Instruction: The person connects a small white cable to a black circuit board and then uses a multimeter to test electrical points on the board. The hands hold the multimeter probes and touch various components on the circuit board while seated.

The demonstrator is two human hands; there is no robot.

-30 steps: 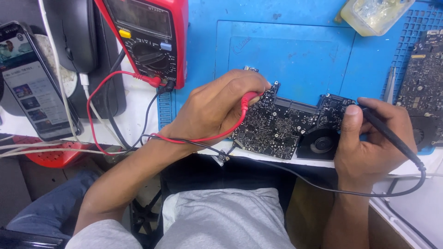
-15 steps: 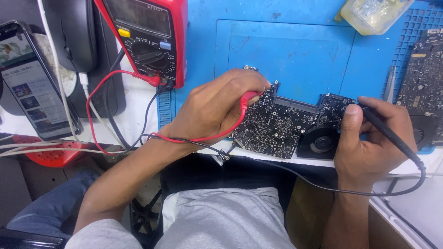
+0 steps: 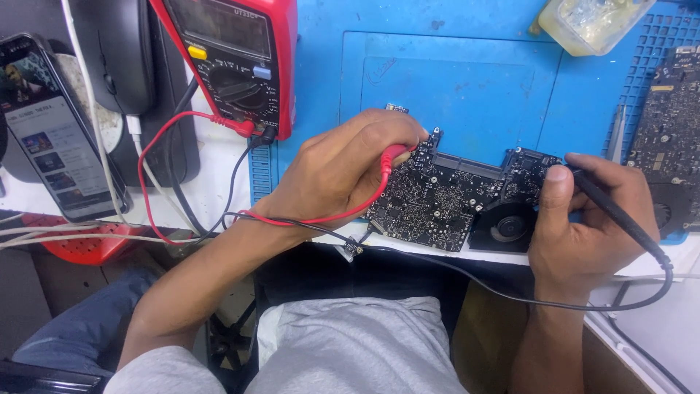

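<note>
A black laptop circuit board [image 3: 437, 201] with a round fan [image 3: 508, 228] lies at the front edge of a blue mat [image 3: 452, 80]. My left hand [image 3: 339, 171] holds a red test probe [image 3: 392, 154] against the board's upper left corner. My right hand [image 3: 587, 222] grips a black test probe [image 3: 620, 215] with its tip at the board's upper right part. Red and black leads [image 3: 182, 146] run from the probes to a red multimeter [image 3: 233, 62] at the back left.
A smartphone [image 3: 55, 138] with a lit screen lies at far left, beside a black computer mouse [image 3: 120, 51]. A second circuit board [image 3: 667, 131] sits at the right edge. A clear plastic container [image 3: 590, 22] stands at the back right. White cables [image 3: 65, 233] cross the left side.
</note>
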